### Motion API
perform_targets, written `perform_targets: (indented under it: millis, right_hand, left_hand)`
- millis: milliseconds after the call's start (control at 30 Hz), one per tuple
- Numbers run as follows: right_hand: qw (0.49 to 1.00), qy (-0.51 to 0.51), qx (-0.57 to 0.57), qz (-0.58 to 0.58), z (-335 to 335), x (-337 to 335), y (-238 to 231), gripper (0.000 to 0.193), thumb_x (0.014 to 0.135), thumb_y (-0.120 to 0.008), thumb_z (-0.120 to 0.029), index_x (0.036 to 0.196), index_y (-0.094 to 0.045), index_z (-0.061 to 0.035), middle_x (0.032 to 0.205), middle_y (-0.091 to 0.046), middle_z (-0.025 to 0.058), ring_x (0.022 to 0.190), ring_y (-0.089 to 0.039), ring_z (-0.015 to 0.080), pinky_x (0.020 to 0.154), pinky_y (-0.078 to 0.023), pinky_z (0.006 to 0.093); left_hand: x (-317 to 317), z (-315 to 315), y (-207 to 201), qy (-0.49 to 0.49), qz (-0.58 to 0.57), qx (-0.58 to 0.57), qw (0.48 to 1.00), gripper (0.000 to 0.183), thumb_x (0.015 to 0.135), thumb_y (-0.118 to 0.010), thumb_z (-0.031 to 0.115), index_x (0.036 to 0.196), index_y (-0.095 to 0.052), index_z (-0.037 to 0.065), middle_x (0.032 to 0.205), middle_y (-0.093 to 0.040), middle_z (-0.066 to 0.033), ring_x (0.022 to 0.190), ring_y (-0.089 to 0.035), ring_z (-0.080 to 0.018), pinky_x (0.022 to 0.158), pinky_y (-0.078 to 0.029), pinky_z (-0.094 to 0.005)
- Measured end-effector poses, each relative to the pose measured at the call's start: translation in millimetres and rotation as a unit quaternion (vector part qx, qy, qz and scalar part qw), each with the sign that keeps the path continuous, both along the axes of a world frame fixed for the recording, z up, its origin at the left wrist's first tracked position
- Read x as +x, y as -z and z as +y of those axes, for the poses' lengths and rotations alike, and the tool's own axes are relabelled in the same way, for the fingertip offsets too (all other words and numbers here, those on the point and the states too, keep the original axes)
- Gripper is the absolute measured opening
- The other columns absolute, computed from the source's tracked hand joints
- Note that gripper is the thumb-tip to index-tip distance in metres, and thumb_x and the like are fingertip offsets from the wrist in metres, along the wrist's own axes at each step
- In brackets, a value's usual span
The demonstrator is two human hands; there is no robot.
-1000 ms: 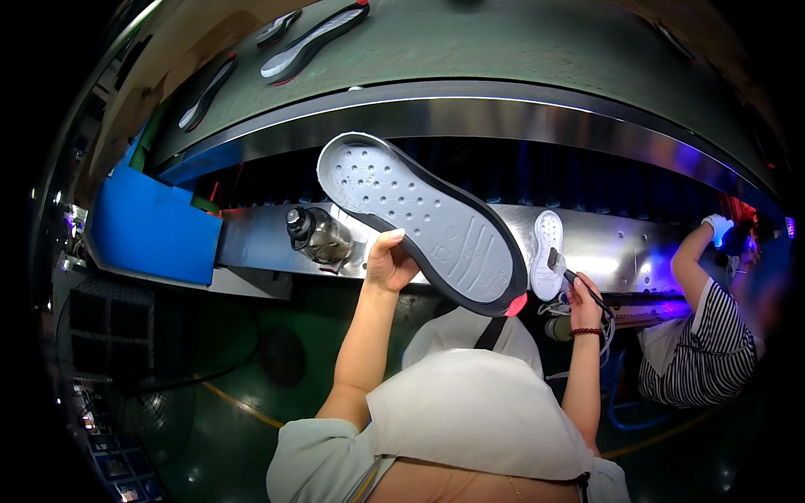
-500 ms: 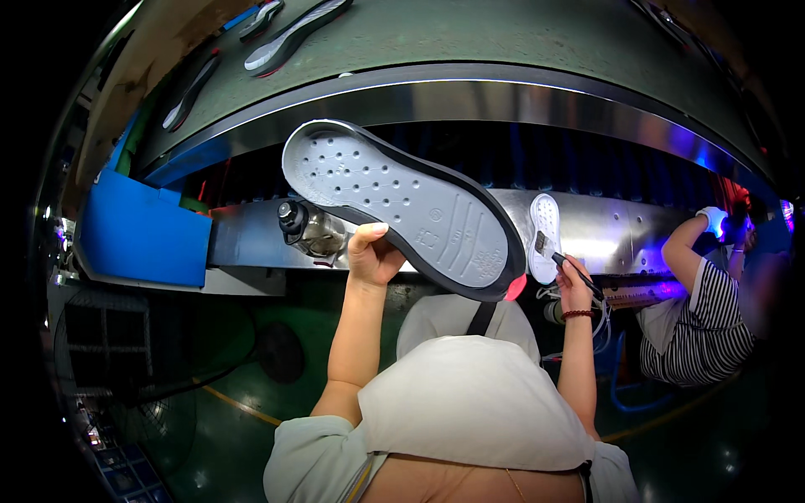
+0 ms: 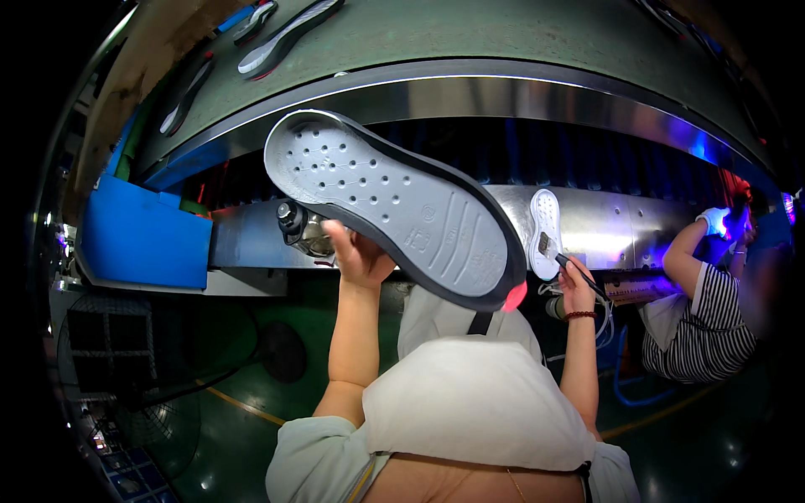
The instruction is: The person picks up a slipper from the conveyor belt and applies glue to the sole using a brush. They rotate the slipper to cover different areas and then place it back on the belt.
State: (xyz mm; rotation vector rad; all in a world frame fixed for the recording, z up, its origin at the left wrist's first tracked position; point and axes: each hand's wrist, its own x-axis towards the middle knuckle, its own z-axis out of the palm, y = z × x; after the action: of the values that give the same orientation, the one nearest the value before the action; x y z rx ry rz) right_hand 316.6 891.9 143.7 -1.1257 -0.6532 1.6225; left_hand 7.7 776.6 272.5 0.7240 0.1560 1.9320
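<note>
Head view: a grey shoe sole held up at the centre of the frame, a brush at its right.

The left hand (image 3: pixel 359 256) has its fingers closed on the lower edge of the big grey shoe sole (image 3: pixel 394 205), which tilts from upper left down to lower right, tread side facing the camera (a red patch shows at its lower right tip). The right hand (image 3: pixel 577 285), right of centre, has its fingers wrapped round a small brush (image 3: pixel 563 258), whose head touches a smaller white sole (image 3: pixel 546 232) against the steel counter (image 3: pixel 637 226). More soles (image 3: pixel 285 33) lie on the grey belt at upper left. A blue bin (image 3: pixel 142 243) sits at left. A co-worker in a striped shirt (image 3: pixel 700 323) stands at far right.
</note>
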Motion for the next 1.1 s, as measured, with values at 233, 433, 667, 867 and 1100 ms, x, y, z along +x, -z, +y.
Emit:
perform_targets:
  millis: [233, 433, 667, 867, 1100]
  right_hand:
    - [0.995, -0.053, 0.066, 0.053, 9.8, -10.1, -33.5, 0.024, 0.075, -0.054, -0.005, 0.098, -0.050, 0.0008, 0.089, -0.056, 0.0105, 0.078, -0.055, 0.0168, 0.066, -0.044, 0.0239]
    - [0.956, -0.099, 0.195, 0.195, 10.4, -22.0, -99.9, 0.023, 0.076, -0.050, -0.004, 0.099, -0.050, 0.0014, 0.092, -0.055, 0.0119, 0.082, -0.055, 0.0190, 0.075, -0.044, 0.0287]
    - [0.960, -0.181, 0.214, 0.019, 12.1, -63.0, -145.5, 0.021, 0.069, -0.060, -0.003, 0.089, -0.056, 0.0035, 0.082, -0.058, 0.0085, 0.076, -0.054, 0.0104, 0.073, -0.042, 0.0212]
    - [0.945, -0.206, 0.252, -0.039, 27.7, -82.9, -163.9, 0.019, 0.070, -0.060, -0.003, 0.088, -0.057, 0.0033, 0.076, -0.059, 0.0075, 0.066, -0.055, 0.0089, 0.064, -0.044, 0.0194]
    - [0.949, -0.208, 0.237, -0.023, 36.3, -89.3, -170.1, 0.019, 0.069, -0.060, -0.001, 0.087, -0.057, 0.0035, 0.074, -0.059, 0.0073, 0.064, -0.054, 0.0084, 0.060, -0.043, 0.0186]
  left_hand:
    - [-7.6, 33.4, 2.5, 0.067, -0.027, -0.110, 0.991, 0.092, 0.063, -0.027, 0.075, 0.118, -0.035, 0.002, 0.113, -0.045, -0.0128, 0.097, -0.046, -0.0238, 0.086, -0.037, -0.0347]
    - [33.4, 67.3, 42.1, 0.196, -0.063, -0.238, 0.949, 0.092, 0.064, -0.020, 0.076, 0.121, -0.033, 0.006, 0.113, -0.044, -0.0144, 0.101, -0.044, -0.0265, 0.087, -0.035, -0.0360]
    - [68.2, 78.2, 31.3, 0.170, -0.009, -0.293, 0.941, 0.086, 0.067, -0.020, 0.073, 0.120, -0.035, 0.006, 0.113, -0.044, -0.0100, 0.100, -0.043, -0.0212, 0.086, -0.034, -0.0307]
    - [85.7, 74.0, 21.2, 0.111, 0.016, -0.303, 0.946, 0.085, 0.068, -0.019, 0.072, 0.119, -0.035, 0.006, 0.110, -0.046, -0.0096, 0.098, -0.044, -0.0216, 0.086, -0.035, -0.0316]
    - [84.7, 74.2, 19.1, 0.153, -0.010, -0.283, 0.947, 0.086, 0.068, -0.016, 0.072, 0.119, -0.035, 0.006, 0.110, -0.046, -0.0101, 0.097, -0.045, -0.0211, 0.085, -0.036, -0.0318]
